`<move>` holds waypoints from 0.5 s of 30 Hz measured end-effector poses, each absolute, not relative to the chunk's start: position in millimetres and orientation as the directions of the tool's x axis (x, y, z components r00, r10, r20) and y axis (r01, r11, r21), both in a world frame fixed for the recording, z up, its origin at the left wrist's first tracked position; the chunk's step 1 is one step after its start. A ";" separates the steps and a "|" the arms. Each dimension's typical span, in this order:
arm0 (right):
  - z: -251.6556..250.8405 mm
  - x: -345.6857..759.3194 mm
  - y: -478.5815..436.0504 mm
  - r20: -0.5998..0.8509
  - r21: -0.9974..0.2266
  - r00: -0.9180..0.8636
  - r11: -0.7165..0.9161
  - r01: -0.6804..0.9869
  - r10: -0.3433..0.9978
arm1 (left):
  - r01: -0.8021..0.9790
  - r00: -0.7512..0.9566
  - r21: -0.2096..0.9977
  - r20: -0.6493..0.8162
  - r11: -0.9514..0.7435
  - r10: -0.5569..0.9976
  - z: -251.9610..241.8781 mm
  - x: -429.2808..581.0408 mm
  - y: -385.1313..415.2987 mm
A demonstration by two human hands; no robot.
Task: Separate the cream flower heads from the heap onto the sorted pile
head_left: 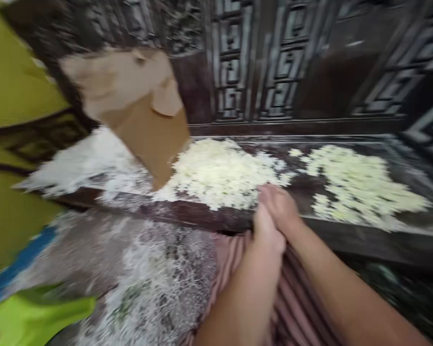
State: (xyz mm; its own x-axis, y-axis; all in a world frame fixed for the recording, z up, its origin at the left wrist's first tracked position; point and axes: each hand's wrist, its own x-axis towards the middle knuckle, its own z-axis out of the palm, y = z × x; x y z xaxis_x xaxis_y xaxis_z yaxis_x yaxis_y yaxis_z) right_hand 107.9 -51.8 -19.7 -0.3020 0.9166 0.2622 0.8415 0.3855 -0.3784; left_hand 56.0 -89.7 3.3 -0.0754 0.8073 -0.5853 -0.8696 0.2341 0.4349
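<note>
Close together at the front edge of a dark wooden bench (216, 218) are my left hand (267, 223) and my right hand (283, 206). Both look closed, with fingers bunched at the right side of a heap of small pale yellow flower pieces (220, 170). Blur hides what, if anything, lies in them. Farther right, a second spread of the same pale pieces (361, 182) covers the bench. Left of the middle heap lies a whiter pile of thin pieces (90, 163). A torn brown cardboard piece (147, 129) stands tilted between the two.
Carved dark panels (234, 62) back the bench. White stringy plant scraps (155, 283) cover the floor at lower left. A bright green plastic object (36, 312) sits at the bottom left, near a blue strip (25, 259). Striped cloth (234, 254) shows below my arms.
</note>
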 end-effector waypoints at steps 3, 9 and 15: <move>-12.6 98.1 -50.8 0.142 -0.296 -0.262 0.293 0.909 0.955 | -0.928 -0.073 0.335 -0.595 0.165 0.800 -1.3 63.3 -88.6; -4.7 101.8 -65.1 0.136 -0.283 -0.127 0.161 0.945 0.983 | -0.906 -0.040 0.366 -0.575 0.213 0.817 -3.8 59.6 -93.4; 4.5 96.6 -81.3 0.343 -0.478 -0.303 0.443 0.758 0.889 | -0.871 0.110 0.431 -0.298 0.236 0.948 0.9 51.7 -96.1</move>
State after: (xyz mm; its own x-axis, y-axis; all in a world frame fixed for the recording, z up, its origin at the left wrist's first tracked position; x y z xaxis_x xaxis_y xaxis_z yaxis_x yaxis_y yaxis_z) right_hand 96.6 -81.3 4.5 -0.3028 0.8890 0.3434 0.7585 0.4430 -0.4780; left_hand 51.7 -96.1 0.9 0.1097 0.9482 -0.2981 -0.8707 0.2364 0.4313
